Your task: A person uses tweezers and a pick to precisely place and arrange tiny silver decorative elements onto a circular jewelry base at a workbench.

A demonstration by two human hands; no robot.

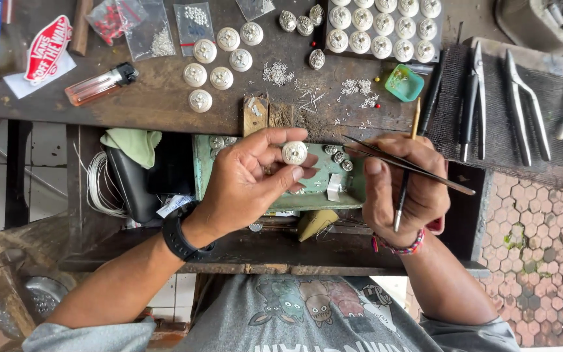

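Two hands: left [245,179] pinching silver button [294,152], right [402,189] gripping tweezers [412,166], below clear bags [144,26].

The left hand [245,179] held a domed button [294,152] above a small tray [320,186], left of the right hand [402,189] with tweezers [405,164]. Behind them, on the desk [164,104], loose buttons [211,72] lay left of a button board [382,26]; pliers [474,98] lay to the right.
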